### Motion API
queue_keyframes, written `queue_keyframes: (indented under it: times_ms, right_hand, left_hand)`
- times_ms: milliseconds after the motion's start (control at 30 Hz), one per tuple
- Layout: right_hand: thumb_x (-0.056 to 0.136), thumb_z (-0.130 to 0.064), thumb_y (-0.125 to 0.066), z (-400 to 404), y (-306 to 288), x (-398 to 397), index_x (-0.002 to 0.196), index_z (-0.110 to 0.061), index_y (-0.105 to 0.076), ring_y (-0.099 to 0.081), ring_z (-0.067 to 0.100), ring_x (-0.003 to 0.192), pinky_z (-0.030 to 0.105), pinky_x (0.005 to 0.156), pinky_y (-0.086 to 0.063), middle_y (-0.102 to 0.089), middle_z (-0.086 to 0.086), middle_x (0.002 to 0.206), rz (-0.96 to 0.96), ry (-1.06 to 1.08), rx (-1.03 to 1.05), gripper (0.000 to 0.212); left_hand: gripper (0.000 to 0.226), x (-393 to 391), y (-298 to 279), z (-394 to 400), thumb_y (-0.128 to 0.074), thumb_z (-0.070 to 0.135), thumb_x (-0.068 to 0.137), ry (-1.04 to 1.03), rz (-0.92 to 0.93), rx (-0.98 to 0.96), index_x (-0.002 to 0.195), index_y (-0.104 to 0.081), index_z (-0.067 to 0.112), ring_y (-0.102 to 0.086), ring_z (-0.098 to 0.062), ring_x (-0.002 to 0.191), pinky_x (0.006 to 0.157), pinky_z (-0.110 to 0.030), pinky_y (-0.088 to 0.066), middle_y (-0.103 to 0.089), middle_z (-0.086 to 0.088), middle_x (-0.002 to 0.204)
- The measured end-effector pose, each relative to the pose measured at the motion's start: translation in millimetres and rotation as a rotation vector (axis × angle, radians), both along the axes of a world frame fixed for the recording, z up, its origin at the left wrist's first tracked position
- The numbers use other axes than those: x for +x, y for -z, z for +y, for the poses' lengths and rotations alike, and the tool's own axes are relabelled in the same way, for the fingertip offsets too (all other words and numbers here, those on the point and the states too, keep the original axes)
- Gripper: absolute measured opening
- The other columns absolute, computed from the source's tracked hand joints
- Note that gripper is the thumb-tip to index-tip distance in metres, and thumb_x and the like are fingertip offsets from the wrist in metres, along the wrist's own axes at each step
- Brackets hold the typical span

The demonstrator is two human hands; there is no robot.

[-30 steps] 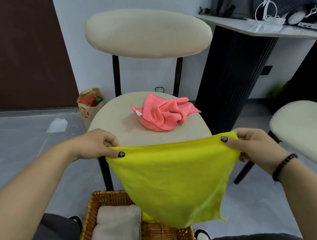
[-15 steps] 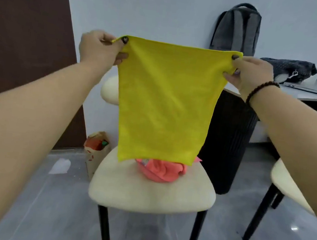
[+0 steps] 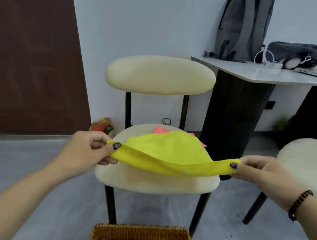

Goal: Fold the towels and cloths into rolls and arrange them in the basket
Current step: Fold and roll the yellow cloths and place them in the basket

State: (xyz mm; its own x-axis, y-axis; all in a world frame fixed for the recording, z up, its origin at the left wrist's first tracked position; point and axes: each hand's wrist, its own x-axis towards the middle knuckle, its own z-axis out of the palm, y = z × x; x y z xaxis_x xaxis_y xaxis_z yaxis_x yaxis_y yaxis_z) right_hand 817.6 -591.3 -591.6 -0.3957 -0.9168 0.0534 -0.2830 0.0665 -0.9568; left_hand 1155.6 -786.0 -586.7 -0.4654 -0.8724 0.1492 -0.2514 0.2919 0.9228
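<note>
The yellow cloth (image 3: 166,150), held high a moment ago, now drapes over the pink cloth (image 3: 159,130) on the chair (image 3: 154,181). Left hand (image 3: 88,147) and right hand (image 3: 261,172) pinch its near corners, fingers curled tight. It seems ready to spread and roll for the basket (image 3: 139,234).

I see a matt, soft yellow cloth (image 3: 166,150); a chair (image 3: 160,75) of smooth cream upholstery on black metal legs; a glossy woven wicker basket (image 3: 140,235); a smooth pale worktop (image 3: 259,72).

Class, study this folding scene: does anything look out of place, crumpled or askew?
Yes. The pink cloth lies bunched on the chair seat, mostly covered by the yellow cloth that both hands, left and right, pinch by its corners. The basket below holds neat rolls.
</note>
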Motion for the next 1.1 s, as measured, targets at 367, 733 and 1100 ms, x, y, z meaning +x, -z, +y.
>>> queue_keyframes:
  times_ms: [367, 733, 1100]
  right_hand:
    - [0.09, -0.013, -0.062, -6.6, 52.2, 19.8, 0.072, -0.006, -0.071, -0.067, 0.034, 0.082, 0.042, 0.08, -0.058, -0.071, 0.017, 0.081, 0.02, 0.181, 0.04, 0.021]
    - [0.09, -0.018, -0.063, -88.1, 65.6, 16.5, 0.087, -0.022, -0.071, -0.058, 0.031, 0.078, 0.047, 0.08, -0.052, -0.068, 0.016, 0.088, 0.12, 0.394, -0.119, 0.01]
    - [0.093, -0.021, -0.059, -163.4, 77.0, -5.3, 0.088, -0.021, -0.067, -0.049, 0.007, 0.063, 0.02, 0.054, -0.04, -0.06, -0.007, 0.076, 0.129, 0.504, -0.091, 0.008]
  left_hand:
    - [0.024, 4.8, 69.6, 4.9, -0.065, 0.011, 0.089, -0.109, -0.105, 0.012, 0.067, -0.069, 0.02, -0.048, -0.01, 0.04, 0.043, -0.018, -0.037, -0.059, -0.003, 0.047]
    - [0.01, -41.1, 94.9, -61.1, -0.066, 0.017, 0.089, -0.349, 0.049, 0.094, 0.084, -0.072, 0.01, -0.063, -0.019, 0.078, 0.07, -0.03, -0.044, -0.072, -0.008, 0.083]
    - [0.02, -75.2, 106.8, -118.6, -0.061, 0.02, 0.092, -0.338, -0.036, 0.105, 0.074, -0.066, 0.011, -0.05, -0.015, 0.064, 0.058, -0.029, -0.034, -0.058, -0.001, 0.067]
